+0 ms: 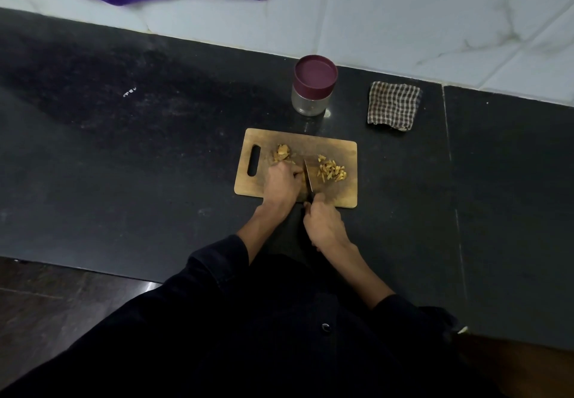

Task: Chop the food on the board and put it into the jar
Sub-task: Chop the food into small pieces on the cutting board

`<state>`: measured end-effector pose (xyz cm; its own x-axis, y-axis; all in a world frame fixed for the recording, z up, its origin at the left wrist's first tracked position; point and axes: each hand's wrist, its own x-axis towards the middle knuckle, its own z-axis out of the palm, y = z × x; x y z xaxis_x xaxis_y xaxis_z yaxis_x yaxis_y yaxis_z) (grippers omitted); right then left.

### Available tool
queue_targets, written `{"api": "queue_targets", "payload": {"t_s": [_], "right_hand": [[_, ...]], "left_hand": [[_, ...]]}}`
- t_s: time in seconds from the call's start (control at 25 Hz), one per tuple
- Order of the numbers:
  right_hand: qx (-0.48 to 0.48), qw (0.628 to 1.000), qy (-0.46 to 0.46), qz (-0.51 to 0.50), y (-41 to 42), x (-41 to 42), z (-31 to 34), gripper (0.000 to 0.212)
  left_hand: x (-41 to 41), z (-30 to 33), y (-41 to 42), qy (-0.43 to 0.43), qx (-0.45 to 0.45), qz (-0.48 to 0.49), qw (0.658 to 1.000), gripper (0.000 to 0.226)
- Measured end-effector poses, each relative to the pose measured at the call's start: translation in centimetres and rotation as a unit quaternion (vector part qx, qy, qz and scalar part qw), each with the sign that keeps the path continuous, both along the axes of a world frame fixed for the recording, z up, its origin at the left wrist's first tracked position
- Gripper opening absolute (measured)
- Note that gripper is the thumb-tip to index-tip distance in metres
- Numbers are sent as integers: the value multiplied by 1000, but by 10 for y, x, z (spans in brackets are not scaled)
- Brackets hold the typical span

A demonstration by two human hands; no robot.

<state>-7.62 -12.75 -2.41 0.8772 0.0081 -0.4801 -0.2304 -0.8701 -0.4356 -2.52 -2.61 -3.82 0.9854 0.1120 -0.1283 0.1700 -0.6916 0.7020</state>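
Both forearms are extended forward from rolled-up dark sleeves. The left hand is laid palm down with fingers curled under, knuckles raised. The right hand is closed in a fist around a dark handle, held just beside the left hand.

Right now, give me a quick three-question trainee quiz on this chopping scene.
1. True or false: the jar has its lid on.
2. Which hand holds the knife?
3. The chopped pieces lie on which side of the blade: A) handle-slot side of the board, B) cloth side?

Key:
1. True.
2. The right hand; the left hand steadies the food.
3. B.
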Motion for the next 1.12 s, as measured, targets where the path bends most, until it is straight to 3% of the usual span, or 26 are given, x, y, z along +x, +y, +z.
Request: {"api": "queue_targets", "payload": {"t_s": [0.28, 0.52, 0.76, 1.12], "right_hand": [[-17, 999, 44, -12, 2, -3, -5, 22], [-17, 999, 28, -5, -4, -13, -5, 27], [2, 998, 14, -60, -11, -6, -4, 23], [12, 1000, 5, -12, 2, -3, 0, 23]], "left_hand": [[-1, 2, -1, -6, -3, 2, 1000, 17], [-1, -1, -1, -5, -3, 7, 1000, 16], [-2, -7, 1, -19, 9, -3, 1000, 14], [0, -12, 3, -25, -2, -4, 1000, 15]]}}
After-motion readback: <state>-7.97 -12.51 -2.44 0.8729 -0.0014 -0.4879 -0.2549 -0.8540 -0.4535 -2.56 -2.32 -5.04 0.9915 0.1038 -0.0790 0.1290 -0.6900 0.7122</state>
